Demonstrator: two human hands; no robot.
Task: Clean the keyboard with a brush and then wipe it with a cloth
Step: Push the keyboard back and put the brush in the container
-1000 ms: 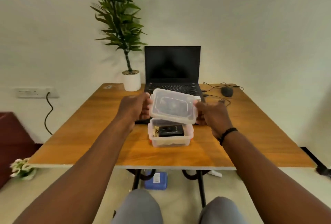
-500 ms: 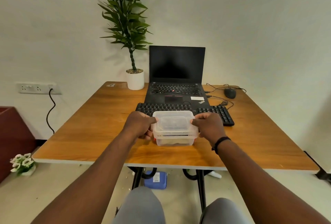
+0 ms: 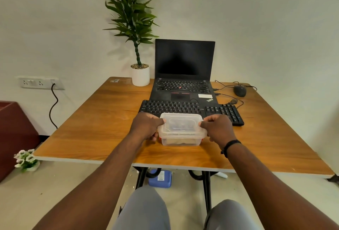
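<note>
A clear plastic box (image 3: pixel 181 138) with its lid (image 3: pixel 181 123) on top stands on the wooden table (image 3: pixel 102 119) just in front of a black keyboard (image 3: pixel 183 107). My left hand (image 3: pixel 146 126) grips the box's left side, thumb on the lid's edge. My right hand (image 3: pixel 217 127) grips the right side the same way. Dark and pale things show dimly through the plastic; I cannot tell what they are. No brush or cloth is plainly visible.
Behind the keyboard an open black laptop (image 3: pixel 184 75) stands with a dark screen. A potted plant (image 3: pixel 140 74) is to its left, a mouse (image 3: pixel 240 90) with cables at the back right. A blue box (image 3: pixel 160 178) lies on the floor under the table.
Both hands lowered the lid, held above the open box a second ago, onto the box. They now hold the closed box at its sides.
</note>
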